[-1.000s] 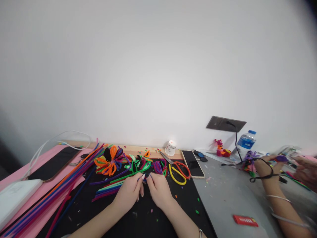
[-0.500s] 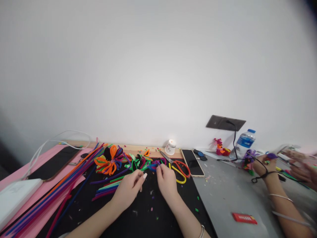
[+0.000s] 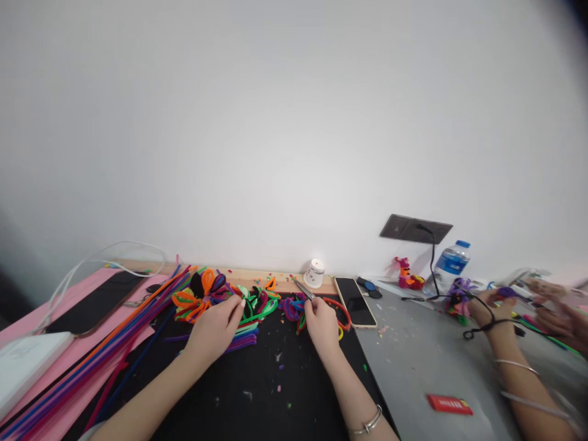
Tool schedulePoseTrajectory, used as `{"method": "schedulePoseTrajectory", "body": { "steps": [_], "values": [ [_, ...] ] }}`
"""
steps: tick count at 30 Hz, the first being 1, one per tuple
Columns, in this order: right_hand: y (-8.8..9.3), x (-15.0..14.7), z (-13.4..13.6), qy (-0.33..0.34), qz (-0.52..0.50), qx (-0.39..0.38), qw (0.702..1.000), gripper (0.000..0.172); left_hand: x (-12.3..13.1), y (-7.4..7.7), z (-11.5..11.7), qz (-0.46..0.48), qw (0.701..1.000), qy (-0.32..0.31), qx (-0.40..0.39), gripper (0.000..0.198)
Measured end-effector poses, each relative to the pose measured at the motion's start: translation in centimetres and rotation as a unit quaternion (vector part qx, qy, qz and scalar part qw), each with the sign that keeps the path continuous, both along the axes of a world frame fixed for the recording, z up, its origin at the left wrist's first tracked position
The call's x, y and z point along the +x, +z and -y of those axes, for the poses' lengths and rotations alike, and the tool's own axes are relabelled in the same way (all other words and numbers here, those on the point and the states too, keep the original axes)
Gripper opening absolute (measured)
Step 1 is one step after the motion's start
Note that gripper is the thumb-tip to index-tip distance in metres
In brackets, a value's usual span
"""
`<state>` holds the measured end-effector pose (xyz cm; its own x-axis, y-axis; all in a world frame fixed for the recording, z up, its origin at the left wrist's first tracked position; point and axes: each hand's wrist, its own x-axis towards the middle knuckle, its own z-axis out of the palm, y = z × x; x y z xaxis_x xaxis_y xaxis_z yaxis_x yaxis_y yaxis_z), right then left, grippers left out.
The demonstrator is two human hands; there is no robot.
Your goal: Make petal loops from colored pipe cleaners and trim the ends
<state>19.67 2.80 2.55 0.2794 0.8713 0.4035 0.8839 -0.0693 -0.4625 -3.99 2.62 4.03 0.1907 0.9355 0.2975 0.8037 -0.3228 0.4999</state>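
My left hand [image 3: 215, 327] is closed, its fingertips pinched together beside the green pipe-cleaner pieces [image 3: 257, 312]. What is between those fingers, if anything, is too small to make out. Fingers bent and pressed together, my right hand [image 3: 322, 324] lies over the middle of the scissors [image 3: 303, 288], hiding much of their red and yellow handles; I cannot tell what it grips. Just left of it lies a purple and blue pipe-cleaner flower [image 3: 290, 308]. An orange, green and purple pipe-cleaner flower [image 3: 206, 288] sits behind my left hand, and short cut pipe cleaners [image 3: 243, 340] lie beside it.
Long pipe cleaners [image 3: 96, 361] lie on pink paper [image 3: 27, 327] at left, near a dark phone [image 3: 98, 300] and white box [image 3: 32, 364]. A paper cup [image 3: 315, 274], another phone [image 3: 356, 301], bottle [image 3: 452, 266] and red lighter [image 3: 449, 404] are rightward. Another person's hands [image 3: 491, 309] work at far right.
My hands have moved apart: the left one leftward toward the orange flower, the right one rightward onto the scissors. The purple and blue flower is now uncovered between them.
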Motion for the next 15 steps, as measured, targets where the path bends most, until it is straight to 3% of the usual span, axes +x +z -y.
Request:
{"method": "schedulePoseTrajectory", "body": {
  "steps": [5, 15],
  "values": [
    [-0.34, 0.16, -0.31, 0.036, -0.049, 0.013, 0.998, 0.021, -1.02, 0.47, -0.72, -0.064, 0.997, 0.033, 0.014, 0.030],
    [-0.28, -0.02, -0.11, 0.075, -0.117, 0.043, 0.989, 0.019, -1.13, 0.55, -0.81, -0.061, 0.998, -0.007, -0.006, 0.019]
  ]
}}
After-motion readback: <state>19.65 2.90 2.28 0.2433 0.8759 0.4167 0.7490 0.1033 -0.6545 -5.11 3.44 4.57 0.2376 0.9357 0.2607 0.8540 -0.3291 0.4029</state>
